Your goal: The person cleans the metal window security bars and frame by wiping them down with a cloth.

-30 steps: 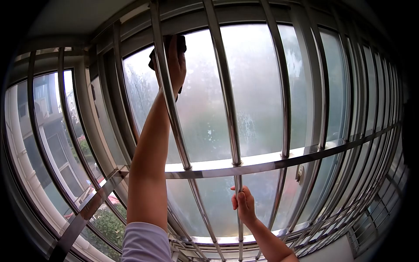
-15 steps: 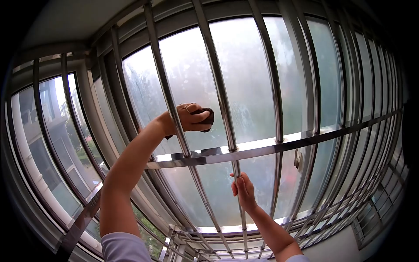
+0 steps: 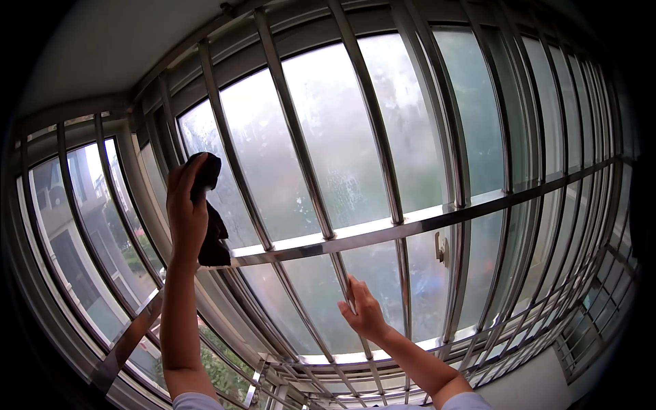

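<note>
A dark cloth [image 3: 214, 236] is gripped in my left hand [image 3: 186, 222], bunched at the fingers with its lower part hanging down. This hand is raised at the left end of the window, near a vertical metal bar [image 3: 236, 164]. My right hand [image 3: 367, 312] is lower, beside another bar [image 3: 342, 275], fingers stretched and thumb apart. It seems to touch that bar without wrapping round it. Behind the bars stands a misted window pane [image 3: 335, 130] with streaks and wet marks on it.
A flat horizontal rail [image 3: 369, 234] crosses the vertical bars. A window handle [image 3: 441, 247] is on the frame to the right. More bars and a side window [image 3: 75, 225] stand at the left. Below, several rails form a lower grille [image 3: 383, 365].
My left hand has come back from behind the bars and moved left with the cloth, which now hangs down. My right hand has loosened from round its bar. The view has shifted slightly right.
</note>
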Demonstrator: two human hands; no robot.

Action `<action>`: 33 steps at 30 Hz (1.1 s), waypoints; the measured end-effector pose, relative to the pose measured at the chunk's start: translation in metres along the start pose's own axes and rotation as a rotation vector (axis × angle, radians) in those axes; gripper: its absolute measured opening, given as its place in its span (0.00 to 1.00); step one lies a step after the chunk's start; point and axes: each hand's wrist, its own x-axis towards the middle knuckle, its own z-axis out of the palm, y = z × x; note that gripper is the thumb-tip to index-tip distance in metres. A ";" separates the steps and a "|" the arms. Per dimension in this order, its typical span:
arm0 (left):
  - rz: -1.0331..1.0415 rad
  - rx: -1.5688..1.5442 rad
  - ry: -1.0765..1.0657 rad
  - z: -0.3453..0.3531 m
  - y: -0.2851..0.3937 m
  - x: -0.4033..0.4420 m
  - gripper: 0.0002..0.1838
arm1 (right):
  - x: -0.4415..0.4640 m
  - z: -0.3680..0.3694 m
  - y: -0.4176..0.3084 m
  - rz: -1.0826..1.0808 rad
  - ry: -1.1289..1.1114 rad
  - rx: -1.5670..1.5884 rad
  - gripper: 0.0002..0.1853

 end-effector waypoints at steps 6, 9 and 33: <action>0.367 0.447 0.152 0.044 0.112 0.001 0.30 | -0.025 -0.059 -0.025 -0.293 0.067 -0.278 0.22; 0.418 0.437 0.051 0.096 0.157 0.019 0.26 | -0.016 -0.102 -0.034 -0.386 0.236 -0.344 0.15; 0.440 -0.002 0.303 0.263 0.182 0.172 0.24 | -0.013 -0.204 0.066 -0.214 0.282 -0.238 0.19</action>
